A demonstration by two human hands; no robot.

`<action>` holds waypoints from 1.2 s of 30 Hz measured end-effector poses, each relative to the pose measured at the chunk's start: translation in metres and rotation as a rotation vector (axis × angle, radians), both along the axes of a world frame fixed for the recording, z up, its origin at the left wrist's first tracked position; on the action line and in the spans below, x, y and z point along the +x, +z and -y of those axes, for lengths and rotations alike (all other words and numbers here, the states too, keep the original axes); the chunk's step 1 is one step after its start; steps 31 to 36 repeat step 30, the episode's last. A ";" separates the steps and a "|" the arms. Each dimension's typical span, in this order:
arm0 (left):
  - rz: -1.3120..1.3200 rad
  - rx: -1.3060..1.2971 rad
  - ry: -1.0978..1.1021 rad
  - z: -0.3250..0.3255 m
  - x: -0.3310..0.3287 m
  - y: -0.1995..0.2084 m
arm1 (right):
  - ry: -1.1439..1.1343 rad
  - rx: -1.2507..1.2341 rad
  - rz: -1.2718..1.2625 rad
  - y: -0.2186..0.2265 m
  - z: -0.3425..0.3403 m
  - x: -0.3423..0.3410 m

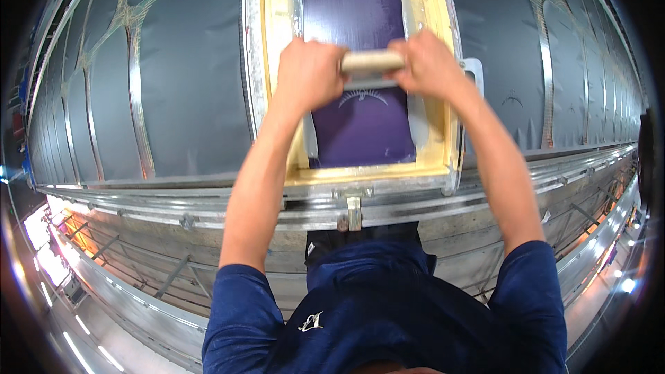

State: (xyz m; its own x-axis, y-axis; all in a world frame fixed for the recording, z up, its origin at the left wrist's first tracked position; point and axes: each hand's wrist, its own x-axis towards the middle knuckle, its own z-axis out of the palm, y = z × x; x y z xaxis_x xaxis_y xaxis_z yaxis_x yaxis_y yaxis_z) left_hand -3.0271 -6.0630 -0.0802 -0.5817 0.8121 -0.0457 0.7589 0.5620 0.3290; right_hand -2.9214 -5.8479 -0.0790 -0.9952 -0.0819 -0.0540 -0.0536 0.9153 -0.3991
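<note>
Both my hands grip a squeegee point(374, 61) with a pale wooden handle, held crosswise over a printing screen. My left hand point(310, 75) is closed round its left end, and my right hand point(429, 62) round its right end. Beneath it lies the purple mesh of the screen point(364, 131), with a pale curved motif just below the squeegee. Yellowish tape or coating lines the metal screen frame point(374, 183). Whether the squeegee's blade touches the mesh is hidden by the handle and my hands.
Dark grey fabric panels point(190, 76) lie along the long table on both sides of the frame. A metal rail point(166, 197) runs along the near table edge, with a clamp point(354, 213) at the frame's front. A metal handle point(474, 73) juts from the frame's right side.
</note>
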 end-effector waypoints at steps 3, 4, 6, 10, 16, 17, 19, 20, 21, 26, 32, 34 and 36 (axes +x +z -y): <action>-0.027 0.049 -0.042 0.041 0.074 0.004 | 0.034 0.080 0.061 0.004 0.043 0.074; -0.035 0.104 -0.036 0.048 0.089 0.001 | 0.030 0.067 0.024 0.001 0.048 0.087; -0.048 0.134 -0.021 0.056 0.102 0.002 | 0.034 0.031 -0.046 -0.003 0.055 0.100; 0.009 0.075 -0.096 0.033 0.053 0.008 | 0.019 0.072 0.085 0.012 0.033 0.060; -0.173 0.010 -0.071 -0.073 -0.137 0.020 | 0.012 0.011 -0.028 0.023 -0.076 -0.132; -0.156 -0.050 -0.056 -0.094 -0.167 0.026 | 0.033 0.032 -0.035 0.019 -0.096 -0.164; -0.155 -0.057 0.004 -0.124 -0.216 0.027 | 0.034 0.035 0.006 0.011 -0.129 -0.221; -0.140 -0.047 0.000 -0.137 -0.236 0.032 | 0.016 0.035 0.038 0.020 -0.141 -0.241; -0.109 -0.046 -0.002 -0.146 -0.251 0.032 | 0.001 0.025 0.086 0.025 -0.148 -0.254; -0.074 -0.054 0.006 -0.176 -0.289 0.011 | 0.031 0.001 0.093 0.004 -0.179 -0.295; -0.141 -0.059 0.030 -0.171 -0.286 0.016 | 0.036 0.061 0.137 0.006 -0.170 -0.300; -0.141 -0.059 0.030 -0.171 -0.286 0.016 | 0.036 0.061 0.137 0.006 -0.170 -0.300; -0.141 -0.059 0.030 -0.171 -0.286 0.016 | 0.036 0.061 0.137 0.006 -0.170 -0.300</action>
